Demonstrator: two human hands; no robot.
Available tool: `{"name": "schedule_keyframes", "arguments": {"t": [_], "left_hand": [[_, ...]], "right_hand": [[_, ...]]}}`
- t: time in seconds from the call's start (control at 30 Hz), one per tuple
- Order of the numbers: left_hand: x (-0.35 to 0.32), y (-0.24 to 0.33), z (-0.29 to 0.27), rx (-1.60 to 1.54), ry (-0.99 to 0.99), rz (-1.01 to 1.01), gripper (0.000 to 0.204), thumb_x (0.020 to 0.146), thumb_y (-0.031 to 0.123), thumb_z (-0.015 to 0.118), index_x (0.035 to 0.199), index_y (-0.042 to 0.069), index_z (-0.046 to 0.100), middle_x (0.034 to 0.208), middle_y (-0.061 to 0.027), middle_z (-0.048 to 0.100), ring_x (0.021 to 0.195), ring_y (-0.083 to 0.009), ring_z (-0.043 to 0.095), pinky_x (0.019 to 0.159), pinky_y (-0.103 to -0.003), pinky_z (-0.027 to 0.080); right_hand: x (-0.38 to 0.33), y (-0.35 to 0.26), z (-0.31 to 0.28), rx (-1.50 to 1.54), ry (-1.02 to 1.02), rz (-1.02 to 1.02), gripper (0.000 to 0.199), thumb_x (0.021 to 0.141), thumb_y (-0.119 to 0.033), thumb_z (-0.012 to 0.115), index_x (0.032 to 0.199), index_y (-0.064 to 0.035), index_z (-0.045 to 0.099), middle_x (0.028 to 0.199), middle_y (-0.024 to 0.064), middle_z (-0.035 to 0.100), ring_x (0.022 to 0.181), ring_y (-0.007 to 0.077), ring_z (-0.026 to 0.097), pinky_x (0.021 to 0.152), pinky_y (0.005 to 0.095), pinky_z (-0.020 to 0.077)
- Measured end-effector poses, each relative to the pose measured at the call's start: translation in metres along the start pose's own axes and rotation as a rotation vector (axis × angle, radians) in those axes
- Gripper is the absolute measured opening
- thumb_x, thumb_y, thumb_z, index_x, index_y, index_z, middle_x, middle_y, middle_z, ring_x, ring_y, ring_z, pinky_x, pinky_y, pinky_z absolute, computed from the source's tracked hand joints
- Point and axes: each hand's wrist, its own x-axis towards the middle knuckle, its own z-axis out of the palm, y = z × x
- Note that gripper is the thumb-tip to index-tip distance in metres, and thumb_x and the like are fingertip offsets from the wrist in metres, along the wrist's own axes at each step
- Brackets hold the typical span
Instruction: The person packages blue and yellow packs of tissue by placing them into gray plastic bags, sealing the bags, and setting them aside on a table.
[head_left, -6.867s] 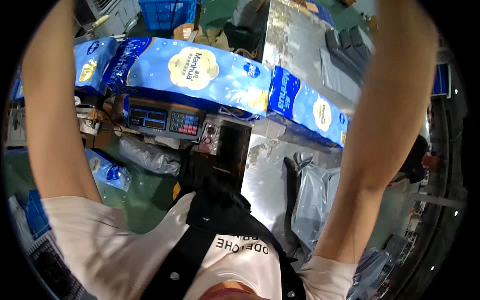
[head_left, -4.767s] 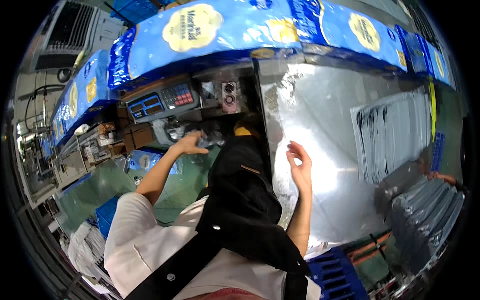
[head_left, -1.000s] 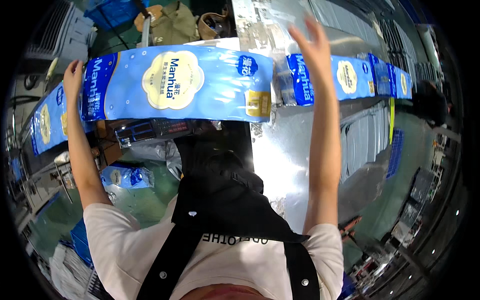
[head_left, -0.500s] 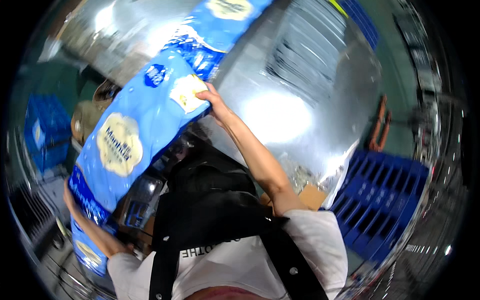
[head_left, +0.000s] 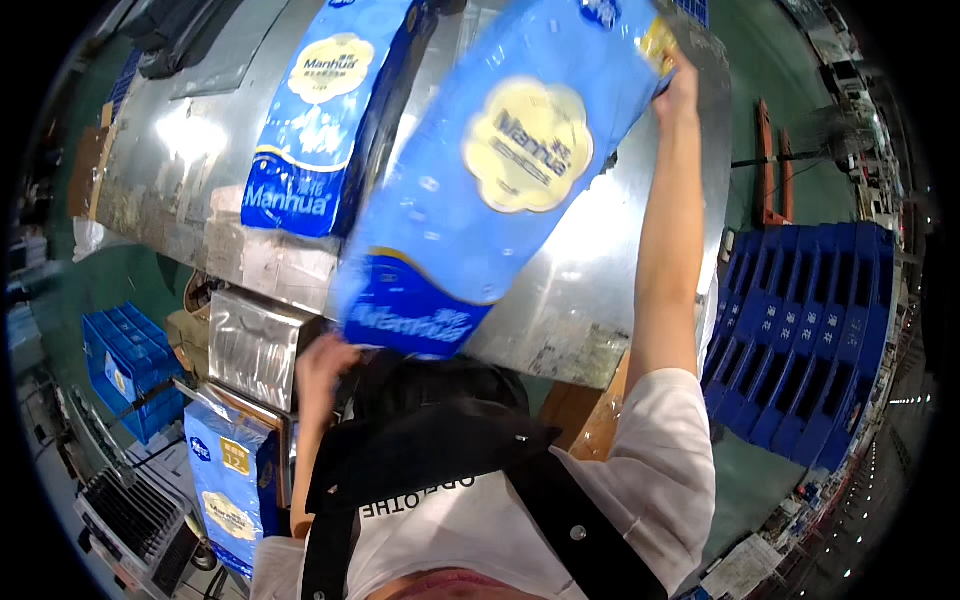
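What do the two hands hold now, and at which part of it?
Both hands hold one large blue pack by its ends: the left hand at the near end, the right hand at the far end.

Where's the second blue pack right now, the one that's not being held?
In the head view, the second blue pack lies on the metal table at upper left, just left of the held blue pack.

White short-sleeved shirt, black apron
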Motion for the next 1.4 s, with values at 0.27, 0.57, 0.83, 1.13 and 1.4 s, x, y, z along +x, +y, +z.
{"name": "schedule_keyframes", "arguments": {"t": [0.27,0.57,0.83,1.13,1.4], "left_hand": [[0.222,0.071,0.100,0.200,-0.310,0.233,0.019,0.083,0.009,0.047,0.093,-0.003,0.058,0.087,-0.0093,0.063,0.077,-0.0179,0.059,0.073,-0.028,0.046],[0.390,0.088,0.213,0.115,-0.367,0.279,0.024,0.082,0.013,0.056,0.099,-0.003,0.057,0.087,-0.0173,0.061,0.075,-0.0211,0.061,0.068,-0.031,0.048],[0.552,0.211,0.306,1.536,-0.244,1.046,0.030,0.062,0.005,0.058,0.092,-0.001,0.054,0.097,-0.0169,0.052,0.088,-0.0315,0.055,0.067,-0.037,0.050],[0.580,0.287,0.321,1.261,-0.011,0.692,0.033,0.076,0.030,0.052,0.090,0.002,0.060,0.102,-0.0215,0.057,0.093,-0.0356,0.055,0.075,-0.043,0.045],[0.508,0.229,0.290,1.003,0.263,1.530,0.007,0.059,0.001,0.050,0.058,0.005,0.046,0.059,-0.0126,0.045,0.064,-0.0327,0.050,0.057,-0.041,0.040]], "right_hand": [[0.024,0.118,-0.136,-1.075,0.411,-0.030,0.082,0.069,-0.037,0.064,0.127,0.0083,0.028,0.128,0.0264,0.036,0.119,0.0363,0.035,0.100,0.0375,0.0262],[0.173,0.117,-0.058,-1.721,-0.196,-0.499,0.037,0.082,-0.035,0.050,0.083,0.0012,0.059,0.089,0.0212,0.060,0.092,0.0358,0.053,0.084,0.0445,0.0368],[0.168,0.149,-0.027,-1.439,-0.343,-0.480,0.031,0.085,-0.029,0.047,0.078,-0.0024,0.061,0.079,0.0180,0.060,0.076,0.0354,0.056,0.067,0.0418,0.0432],[0.108,0.151,0.030,-1.139,0.045,-0.395,0.027,0.075,-0.025,0.059,0.075,0.0015,0.058,0.075,0.0177,0.060,0.073,0.0356,0.057,0.066,0.0412,0.0446],[0.160,0.142,-0.024,-1.862,0.189,-0.501,0.038,0.066,-0.006,0.056,0.103,-0.0023,0.051,0.100,0.0213,0.052,0.094,0.0362,0.053,0.080,0.0419,0.0427]]}}
